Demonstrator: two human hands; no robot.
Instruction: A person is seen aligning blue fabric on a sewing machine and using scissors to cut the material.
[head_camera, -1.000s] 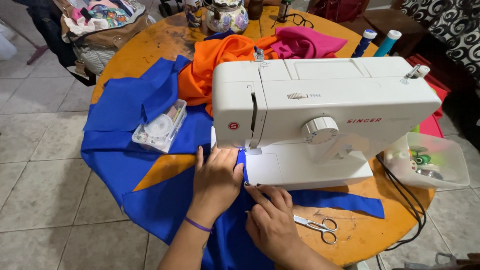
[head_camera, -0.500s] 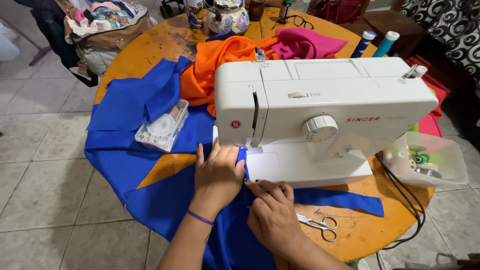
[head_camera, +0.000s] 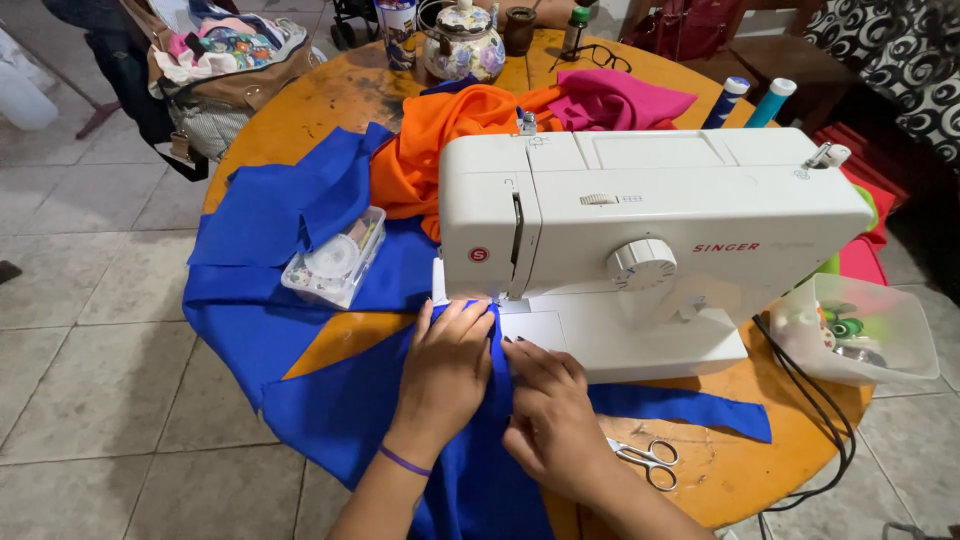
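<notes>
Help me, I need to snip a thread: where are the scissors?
The scissors lie on the round wooden table, low in the head view, just right of the right hand, below the blue fabric strip.

— What sort of place is this?

— A room in a home, used for sewing. At centre frame a white sewing machine (head_camera: 640, 240) stands on a worn round wooden table (head_camera: 720, 470), with blue cloth (head_camera: 290, 290) spread across it and orange and pink cloth (head_camera: 520, 130) heaped behind.

— What makes it a home and not a workshop?

— The pale tiled floor (head_camera: 90, 330) on the left, a flowered teapot (head_camera: 462, 45) and a cup at the top, a stuffed bag (head_camera: 220, 70) at upper left, and a patterned cushion (head_camera: 900, 50) at upper right.
</notes>
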